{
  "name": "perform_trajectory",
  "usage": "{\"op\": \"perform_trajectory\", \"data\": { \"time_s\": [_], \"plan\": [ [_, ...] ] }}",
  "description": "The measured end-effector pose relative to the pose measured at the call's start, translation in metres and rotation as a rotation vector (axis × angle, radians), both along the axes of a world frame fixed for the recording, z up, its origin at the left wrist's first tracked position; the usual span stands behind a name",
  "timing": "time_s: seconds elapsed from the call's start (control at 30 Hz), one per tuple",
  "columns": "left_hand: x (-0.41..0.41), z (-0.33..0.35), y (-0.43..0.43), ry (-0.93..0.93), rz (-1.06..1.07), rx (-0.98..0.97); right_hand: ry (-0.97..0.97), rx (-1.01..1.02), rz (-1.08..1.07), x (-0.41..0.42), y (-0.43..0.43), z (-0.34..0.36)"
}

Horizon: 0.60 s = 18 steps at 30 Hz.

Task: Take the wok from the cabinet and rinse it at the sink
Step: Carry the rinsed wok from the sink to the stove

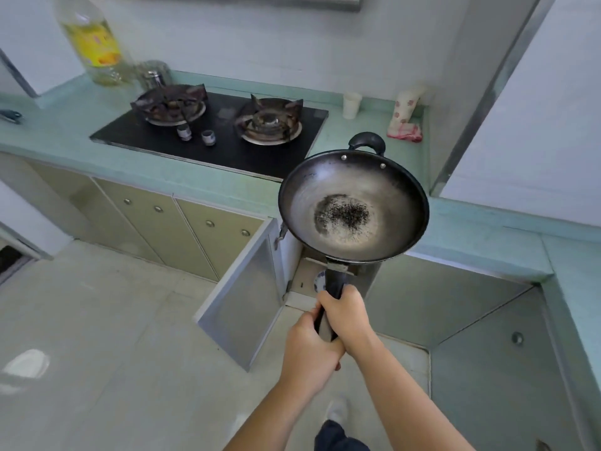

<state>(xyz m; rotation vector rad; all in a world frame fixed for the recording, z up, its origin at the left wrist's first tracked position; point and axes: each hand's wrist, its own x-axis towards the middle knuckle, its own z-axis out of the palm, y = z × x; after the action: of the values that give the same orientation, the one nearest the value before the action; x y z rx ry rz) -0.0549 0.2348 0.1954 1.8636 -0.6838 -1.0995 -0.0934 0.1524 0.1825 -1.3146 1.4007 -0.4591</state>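
A dark round wok (353, 203) with a black helper loop on its far rim hangs in the air in front of the green counter, bowl up, with dark specks at its bottom. Both hands grip its long black handle: my right hand (344, 315) is nearer the bowl, my left hand (309, 353) behind it at the handle's end. Below the wok the cabinet door (240, 301) stands open, and the cabinet's inside is mostly hidden by the wok. No sink is in view.
A black two-burner gas stove (214, 131) sits in the green counter (481, 236). An oil bottle (92, 40), a white cup (351, 105) and a cloth-wrapped item (405, 115) stand along the wall. Closed cabinet doors run left and right of the open one, above a tiled floor.
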Motion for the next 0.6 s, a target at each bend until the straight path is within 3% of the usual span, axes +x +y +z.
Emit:
{"op": "perform_trajectory", "data": {
  "time_s": [0.6],
  "plan": [
    [0.038, -0.006, -0.210, -0.026, -0.003, -0.012, -0.012, 0.053, -0.007, 0.039, -0.208, -0.005]
  ]
}}
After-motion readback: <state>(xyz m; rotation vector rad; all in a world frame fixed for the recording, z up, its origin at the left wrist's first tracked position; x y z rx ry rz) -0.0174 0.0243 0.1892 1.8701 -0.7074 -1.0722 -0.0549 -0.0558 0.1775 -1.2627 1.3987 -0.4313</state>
